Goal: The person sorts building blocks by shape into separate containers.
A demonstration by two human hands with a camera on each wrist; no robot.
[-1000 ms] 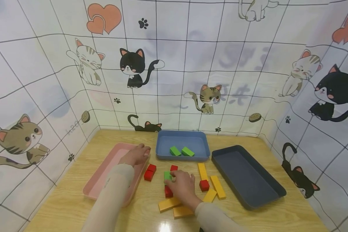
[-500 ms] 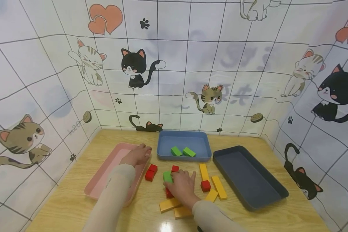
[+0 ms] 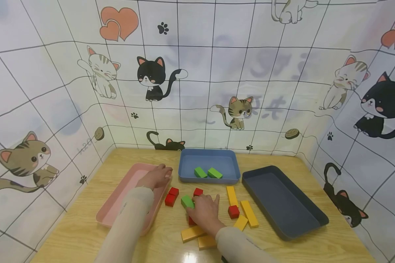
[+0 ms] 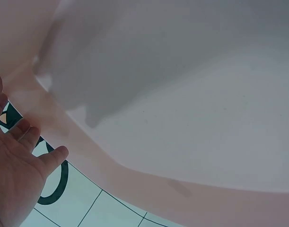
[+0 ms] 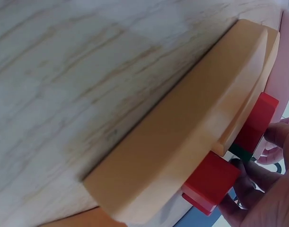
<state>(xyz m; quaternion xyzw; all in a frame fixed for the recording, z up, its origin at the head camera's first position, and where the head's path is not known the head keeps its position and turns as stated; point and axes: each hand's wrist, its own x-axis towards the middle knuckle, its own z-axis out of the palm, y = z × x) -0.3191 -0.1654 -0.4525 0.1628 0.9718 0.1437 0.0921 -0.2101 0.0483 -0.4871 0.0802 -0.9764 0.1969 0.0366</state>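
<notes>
My right hand [image 3: 204,211] is low over the middle of the table, its fingers curled at a green block [image 3: 187,202] that tilts at the thumb and forefinger. Partly hidden under that hand is a red block [image 3: 191,221]; another red block [image 3: 198,191] lies just beyond it. In the right wrist view, the fingers [image 5: 258,177] are close to the red blocks, and only a dark green sliver of the green block shows. Over the right rim of the pink tray [image 3: 118,199] my left hand [image 3: 155,176] rests with loose fingers, holding nothing.
A blue tray [image 3: 209,160] holding two green blocks [image 3: 214,173] stands at the back. To the right lies a dark grey tray [image 3: 283,201]. Two red blocks [image 3: 171,197] sit beside the pink tray. Several yellow blocks [image 3: 249,213] and a red cube [image 3: 233,211] lie around the right hand.
The green block at my right hand has turned and shifted slightly left, and the right fingers have shifted with it. My left hand stays at the pink tray's rim.
</notes>
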